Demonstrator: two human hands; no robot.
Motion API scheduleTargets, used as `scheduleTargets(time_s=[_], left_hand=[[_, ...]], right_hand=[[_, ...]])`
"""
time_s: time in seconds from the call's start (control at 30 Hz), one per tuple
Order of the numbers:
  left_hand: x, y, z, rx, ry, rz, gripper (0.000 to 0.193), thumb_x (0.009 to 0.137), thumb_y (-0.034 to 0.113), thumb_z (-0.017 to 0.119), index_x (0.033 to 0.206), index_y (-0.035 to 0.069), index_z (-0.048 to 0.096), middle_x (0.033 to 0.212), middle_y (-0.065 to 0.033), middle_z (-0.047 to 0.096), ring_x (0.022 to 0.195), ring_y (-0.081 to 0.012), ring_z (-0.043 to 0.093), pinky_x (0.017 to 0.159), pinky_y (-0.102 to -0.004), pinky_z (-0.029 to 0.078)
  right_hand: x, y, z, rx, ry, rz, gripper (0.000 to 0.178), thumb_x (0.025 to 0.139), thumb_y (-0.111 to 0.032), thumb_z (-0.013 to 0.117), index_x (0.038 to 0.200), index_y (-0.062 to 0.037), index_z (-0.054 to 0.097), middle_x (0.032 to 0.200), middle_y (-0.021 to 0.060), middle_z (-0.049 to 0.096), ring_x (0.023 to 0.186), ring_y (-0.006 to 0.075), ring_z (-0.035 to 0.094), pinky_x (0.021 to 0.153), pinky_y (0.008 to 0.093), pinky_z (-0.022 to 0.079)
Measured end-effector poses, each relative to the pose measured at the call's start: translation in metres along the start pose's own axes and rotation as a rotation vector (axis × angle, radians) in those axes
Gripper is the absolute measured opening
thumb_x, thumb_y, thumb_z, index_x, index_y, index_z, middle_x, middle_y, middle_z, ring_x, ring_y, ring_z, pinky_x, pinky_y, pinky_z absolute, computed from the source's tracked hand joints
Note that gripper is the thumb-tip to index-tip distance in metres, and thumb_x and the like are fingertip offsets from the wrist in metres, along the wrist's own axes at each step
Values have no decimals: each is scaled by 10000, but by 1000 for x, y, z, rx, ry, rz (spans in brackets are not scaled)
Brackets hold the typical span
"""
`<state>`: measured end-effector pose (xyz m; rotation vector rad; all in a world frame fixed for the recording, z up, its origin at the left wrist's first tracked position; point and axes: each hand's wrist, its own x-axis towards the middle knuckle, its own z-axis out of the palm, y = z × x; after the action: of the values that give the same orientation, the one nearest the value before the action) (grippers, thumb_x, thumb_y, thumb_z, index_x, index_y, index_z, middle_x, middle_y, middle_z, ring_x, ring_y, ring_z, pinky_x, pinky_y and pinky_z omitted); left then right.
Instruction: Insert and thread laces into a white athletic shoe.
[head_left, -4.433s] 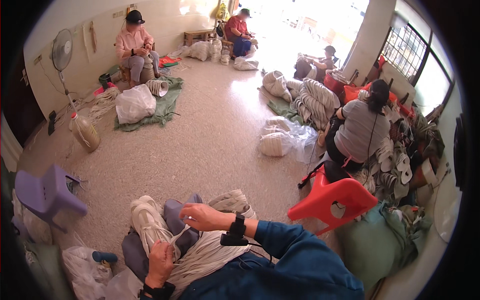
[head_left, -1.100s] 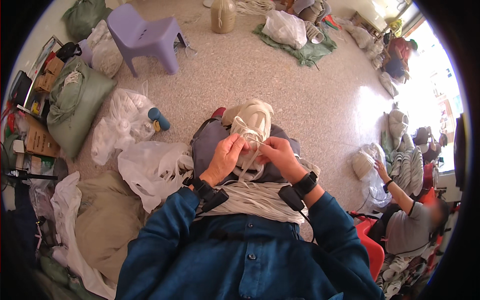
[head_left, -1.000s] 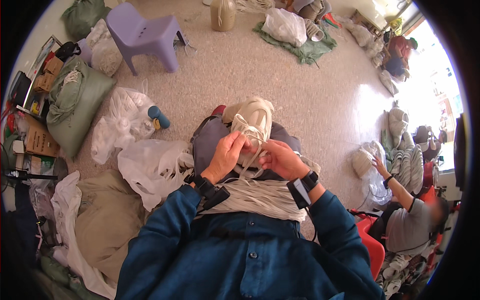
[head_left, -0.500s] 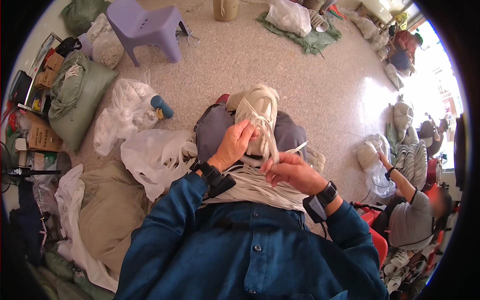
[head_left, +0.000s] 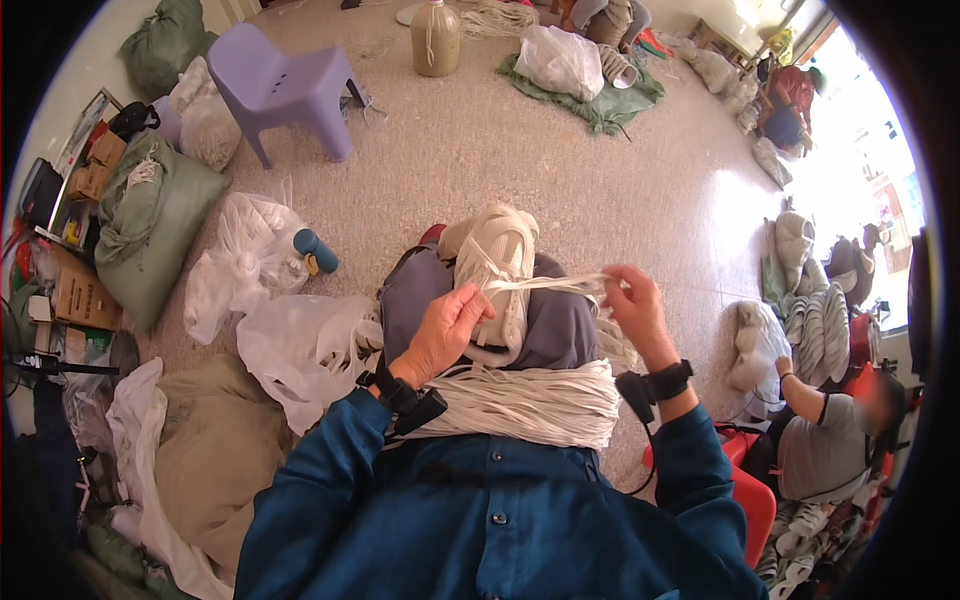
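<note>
A cream shoe (head_left: 510,242) rests between my knees on grey-covered legs. Beside its laced front, my left hand (head_left: 440,332) pinches a pale flat shoelace, fingers closed. Out to the right, my right hand (head_left: 638,312) is closed on the far stretch of the shoelace (head_left: 565,284), which runs taut and nearly level between the two hands. Across my lap lies a thick bundle of loose pale laces (head_left: 530,405). The fingertips of the left hand partly hide where the lace meets the shoe.
A white plastic bag (head_left: 305,345) with laces lies at my left, near a blue bottle (head_left: 316,250) and green sack (head_left: 155,225). Further off stand a purple chair (head_left: 275,85) and a tan jug (head_left: 435,40). At right, a person (head_left: 825,440) sits near stacked shoes (head_left: 825,325).
My right hand has moved out to the right and away from my body, drawing the lace from hanging down to stretched sideways. The view has shifted slightly.
</note>
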<state>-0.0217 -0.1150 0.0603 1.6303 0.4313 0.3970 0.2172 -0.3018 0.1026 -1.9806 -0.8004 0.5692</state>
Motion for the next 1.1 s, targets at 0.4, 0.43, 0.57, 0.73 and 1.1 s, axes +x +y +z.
scheduleTargets(time_s=[0.4, 0.43, 0.57, 0.73, 1.1], left_hand=[[-5, 1, 14, 334, -95, 410, 103, 935, 86, 585, 904, -11, 570, 867, -174, 548, 850, -374, 541, 745, -425, 457], [-6, 1, 13, 334, -91, 407, 103, 935, 86, 585, 904, -11, 570, 867, -174, 548, 850, -374, 541, 745, -425, 457], [-5, -2, 11, 336, -110, 405, 94, 935, 71, 573, 883, -7, 561, 849, -173, 541, 846, -370, 537, 747, -421, 452], [-5, -4, 10, 320, -114, 395, 94, 936, 60, 560, 866, -2, 553, 835, -171, 538, 838, -370, 533, 746, -420, 447], [-2, -7, 10, 266, -118, 294, 143, 956, 104, 543, 867, -7, 537, 849, -195, 546, 837, -387, 529, 751, -454, 437]], right_hand=[[52, -35, 99, -391, -207, -700, 126, 845, -56, 638, 957, -36, 692, 912, 124, 632, 860, 307, 641, 743, 389, 522], [57, -37, 104, -420, -250, -688, 96, 843, -84, 634, 914, -39, 680, 886, 134, 619, 859, 328, 635, 735, 420, 515], [76, -47, 123, -573, -342, -720, 101, 851, -118, 615, 831, -18, 620, 846, 155, 597, 831, 358, 627, 699, 474, 498], [81, -46, 116, -572, -495, -658, 75, 857, -93, 583, 845, -20, 596, 845, 154, 600, 798, 376, 614, 715, 463, 485], [92, -100, 149, -202, -543, -606, 92, 868, -96, 582, 850, -7, 600, 777, 149, 617, 734, 329, 618, 666, 423, 489]])
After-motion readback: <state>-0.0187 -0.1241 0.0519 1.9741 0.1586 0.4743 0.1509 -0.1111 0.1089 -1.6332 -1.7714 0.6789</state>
